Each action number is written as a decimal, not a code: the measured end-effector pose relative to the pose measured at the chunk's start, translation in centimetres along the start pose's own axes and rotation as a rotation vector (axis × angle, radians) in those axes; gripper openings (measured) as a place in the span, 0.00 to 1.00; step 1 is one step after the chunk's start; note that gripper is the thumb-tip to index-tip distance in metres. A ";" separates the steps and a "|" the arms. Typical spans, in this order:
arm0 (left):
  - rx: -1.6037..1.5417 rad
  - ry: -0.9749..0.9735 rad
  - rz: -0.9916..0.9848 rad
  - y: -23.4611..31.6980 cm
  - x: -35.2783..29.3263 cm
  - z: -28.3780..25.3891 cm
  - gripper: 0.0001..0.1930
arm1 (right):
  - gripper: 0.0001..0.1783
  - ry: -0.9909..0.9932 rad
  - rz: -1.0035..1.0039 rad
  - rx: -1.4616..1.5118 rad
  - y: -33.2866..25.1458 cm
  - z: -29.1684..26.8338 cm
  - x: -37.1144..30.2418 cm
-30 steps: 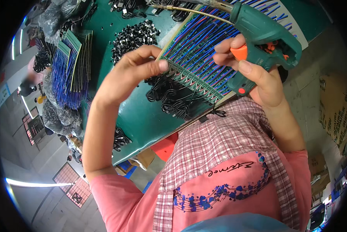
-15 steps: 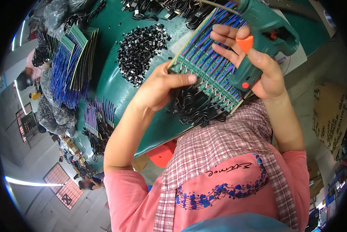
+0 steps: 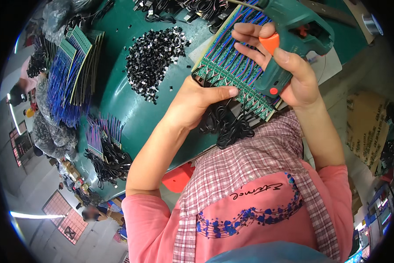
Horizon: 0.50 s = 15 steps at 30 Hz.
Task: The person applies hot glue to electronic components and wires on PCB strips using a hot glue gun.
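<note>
Left hand (image 3: 195, 101) pinching board (image 3: 223, 78), thumb (image 3: 225, 92) atop — green gun (image 3: 289, 40) in right hand (image 3: 301, 85), half-curled

Counted two bare hands: one left hand (image 3: 203, 98), one right hand (image 3: 301, 81). Saw one green pistol-shaped tool (image 3: 289, 24) with one orange trigger (image 3: 270, 42) and one red button (image 3: 274, 91), and one wired circuit panel (image 3: 216, 76). Found one green table (image 3: 122, 114), one heap of black-and-white connectors (image 3: 155, 61) with pieces too many to count, and one stack of blue-wired boards (image 3: 69, 79), at least two in number. Noted one smaller cluster of wired strips (image 3: 96, 139), and several black cable bundles (image 3: 205, 9), not exactly countable. Tallied one checked apron (image 3: 245, 153), one cardboard carton (image 3: 366, 127), two barred windows (image 3: 67, 215) and at least two co-workers (image 3: 91, 214).
</note>
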<state>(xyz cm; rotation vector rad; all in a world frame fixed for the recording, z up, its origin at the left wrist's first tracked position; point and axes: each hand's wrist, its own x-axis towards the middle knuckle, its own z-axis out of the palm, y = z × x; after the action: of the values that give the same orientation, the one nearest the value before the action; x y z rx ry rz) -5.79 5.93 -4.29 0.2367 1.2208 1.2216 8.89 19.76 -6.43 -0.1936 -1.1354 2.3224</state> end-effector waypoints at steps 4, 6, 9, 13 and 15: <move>0.096 -0.136 0.070 0.6 1.0 -1.3 0.24 | 0.19 0.042 0.010 0.112 0.0 -0.4 0.0; 0.093 -0.148 0.076 0.7 1.1 -1.6 0.24 | 0.19 0.056 0.030 0.139 0.0 -0.4 -0.1; 0.091 -0.194 0.073 0.6 1.4 -2.1 0.23 | 0.21 0.059 0.069 0.238 0.1 -0.4 -0.1; 0.195 -0.194 0.012 1.3 1.0 -2.0 0.21 | 0.22 0.065 0.091 0.189 0.2 -0.7 -0.1; 0.209 -0.175 -0.035 1.3 0.8 -2.0 0.18 | 0.21 0.096 0.106 0.172 0.3 -1.1 -0.3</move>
<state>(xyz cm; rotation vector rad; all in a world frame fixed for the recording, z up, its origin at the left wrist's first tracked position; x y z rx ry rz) -8.23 6.21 -4.67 0.4651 1.1941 1.0210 9.44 20.18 -7.36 -0.3044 -0.8932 2.4615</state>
